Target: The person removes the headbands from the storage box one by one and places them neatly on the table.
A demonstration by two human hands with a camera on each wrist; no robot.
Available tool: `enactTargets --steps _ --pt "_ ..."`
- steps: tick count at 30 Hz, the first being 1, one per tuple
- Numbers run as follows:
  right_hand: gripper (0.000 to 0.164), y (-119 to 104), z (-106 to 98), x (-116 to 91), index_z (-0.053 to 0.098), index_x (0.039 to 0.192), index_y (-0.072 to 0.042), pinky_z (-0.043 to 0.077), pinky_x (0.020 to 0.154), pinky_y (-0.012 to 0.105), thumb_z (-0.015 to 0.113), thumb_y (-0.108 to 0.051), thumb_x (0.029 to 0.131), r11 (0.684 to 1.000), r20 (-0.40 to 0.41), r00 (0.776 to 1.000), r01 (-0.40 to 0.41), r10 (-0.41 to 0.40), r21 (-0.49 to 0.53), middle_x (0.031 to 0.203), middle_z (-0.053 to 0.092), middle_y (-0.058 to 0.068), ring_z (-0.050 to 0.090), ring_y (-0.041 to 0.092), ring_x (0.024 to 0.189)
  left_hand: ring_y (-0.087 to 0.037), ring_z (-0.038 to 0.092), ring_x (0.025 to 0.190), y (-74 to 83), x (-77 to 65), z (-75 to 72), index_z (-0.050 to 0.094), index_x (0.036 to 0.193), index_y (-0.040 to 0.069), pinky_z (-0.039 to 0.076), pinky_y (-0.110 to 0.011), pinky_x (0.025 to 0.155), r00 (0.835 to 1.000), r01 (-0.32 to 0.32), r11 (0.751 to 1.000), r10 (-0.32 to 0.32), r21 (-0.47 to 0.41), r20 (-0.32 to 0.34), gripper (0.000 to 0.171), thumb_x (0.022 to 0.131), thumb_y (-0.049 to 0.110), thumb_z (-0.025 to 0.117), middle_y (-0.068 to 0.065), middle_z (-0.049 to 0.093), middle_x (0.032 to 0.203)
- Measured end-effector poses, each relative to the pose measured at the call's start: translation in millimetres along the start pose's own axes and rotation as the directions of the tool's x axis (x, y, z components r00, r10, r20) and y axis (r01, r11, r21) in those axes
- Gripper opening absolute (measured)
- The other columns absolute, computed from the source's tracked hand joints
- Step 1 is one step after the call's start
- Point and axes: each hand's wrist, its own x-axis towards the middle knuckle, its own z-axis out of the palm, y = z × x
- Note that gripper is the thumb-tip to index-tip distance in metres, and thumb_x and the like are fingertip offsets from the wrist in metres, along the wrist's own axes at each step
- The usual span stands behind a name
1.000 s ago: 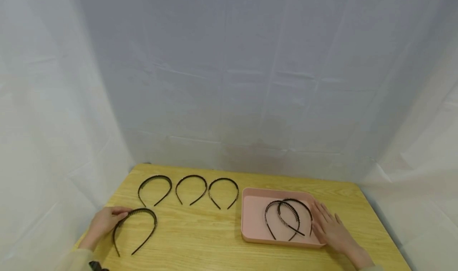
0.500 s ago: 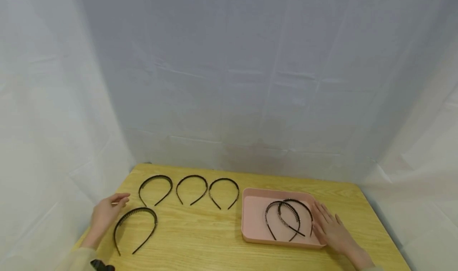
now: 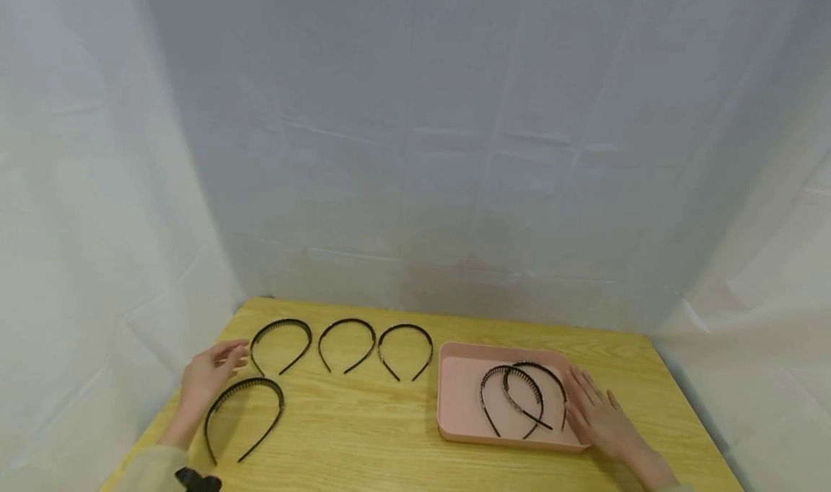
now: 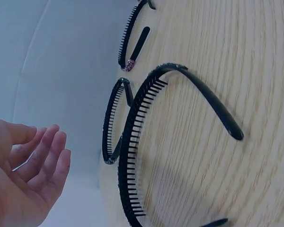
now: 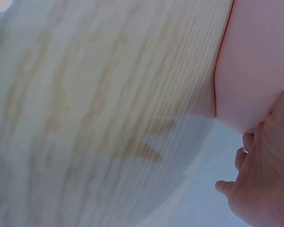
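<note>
My left hand (image 3: 209,376) hovers over the table's left side, fingers relaxed and holding nothing, its fingertips beside the back-left black headband (image 3: 288,322). Just below that hand lies another headband (image 3: 260,381) with comb teeth; the left wrist view shows a toothed headband (image 4: 125,161) large, apart from the left hand (image 4: 31,170). At the right, my right hand (image 3: 604,416) rests straight-fingered against the right wall of a pink tray (image 3: 461,398). Inside the tray two black headbands overlap, one of them a toothed headband (image 3: 498,369). The right wrist view shows the palm at the tray's outer side (image 5: 253,56).
Along the back of the wooden table (image 3: 363,434) lie two more headbands, a middle headband (image 3: 350,319) and a right-hand headband (image 3: 405,325), in line with the back-left one. White sheeting (image 3: 415,189) hangs behind the table and on both sides.
My left hand has let go of the front-left headband, lifted off it and moved away from me toward the back-left headband. The right hand and tray have stayed put.
</note>
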Motion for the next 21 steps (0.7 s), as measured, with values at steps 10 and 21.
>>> enactTargets --steps 10,21 --pt "0.058 0.7 -0.9 1.1 0.035 0.158 -0.004 0.028 0.107 0.077 0.046 -0.033 0.109 0.999 0.036 0.998 -0.045 0.044 0.004 0.164 0.03 0.015 -0.01 -0.001 0.151 -0.001 0.07 0.086 5.4 0.1 19.1 0.059 0.136 -0.006 0.063 -0.028 0.076 0.994 0.089 0.987 -0.078 -0.134 0.08 0.046 0.109 0.03 0.049 -0.026 0.069 0.12" --pt "0.058 1.6 -0.3 1.3 0.034 0.158 -0.004 0.027 0.107 0.078 0.044 -0.033 0.11 1.0 0.027 0.999 -0.022 0.021 0.002 0.166 0.027 0.013 -0.015 -0.012 0.143 -0.011 0.073 0.09 22.9 -7.7 50.4 0.061 0.134 -0.006 0.063 -0.029 0.079 0.989 0.125 0.964 -0.101 -0.236 0.108 0.043 0.108 0.026 0.053 -0.025 0.07 0.12"
